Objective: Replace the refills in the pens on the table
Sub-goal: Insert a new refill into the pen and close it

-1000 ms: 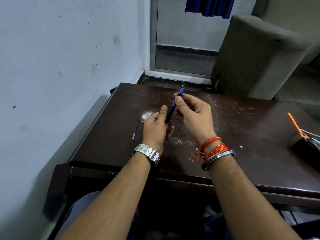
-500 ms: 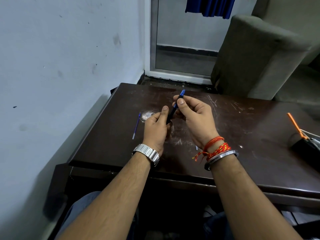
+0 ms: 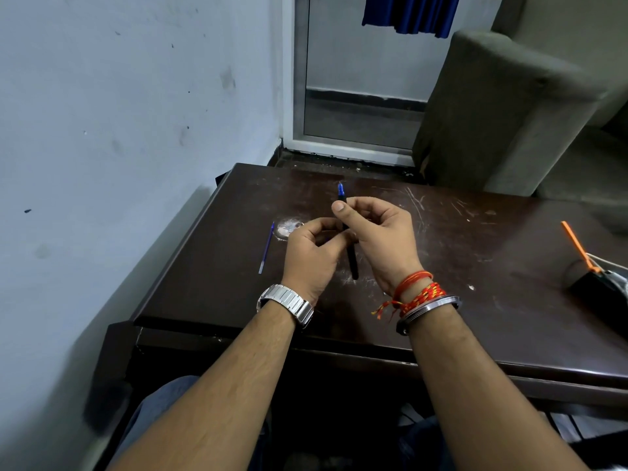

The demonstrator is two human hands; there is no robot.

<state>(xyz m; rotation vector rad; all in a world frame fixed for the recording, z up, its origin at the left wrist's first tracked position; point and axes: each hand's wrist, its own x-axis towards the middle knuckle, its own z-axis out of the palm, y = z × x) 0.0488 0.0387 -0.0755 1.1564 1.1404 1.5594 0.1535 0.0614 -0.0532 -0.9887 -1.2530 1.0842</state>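
Observation:
A dark pen [image 3: 351, 260] with a blue tip pointing away from me is held nearly upright above the dark brown table [image 3: 210, 287]. My right hand [image 3: 380, 239] pinches its upper part between thumb and fingers. My left hand [image 3: 314, 253] sits just left of it, fingers curled against the barrel's middle; whether they grip it is unclear. A loose blue refill [image 3: 266, 248] lies on the table to the left of my left hand.
A pale wall runs along the table's left edge. A black object with an orange stick [image 3: 577, 248] and white wires sits at the table's right edge. A grey armchair [image 3: 492, 107] stands behind the table.
The pen has swung from leaning right to nearly upright, and its lower barrel now hangs free between my hands. My left thumb has come off the pen.

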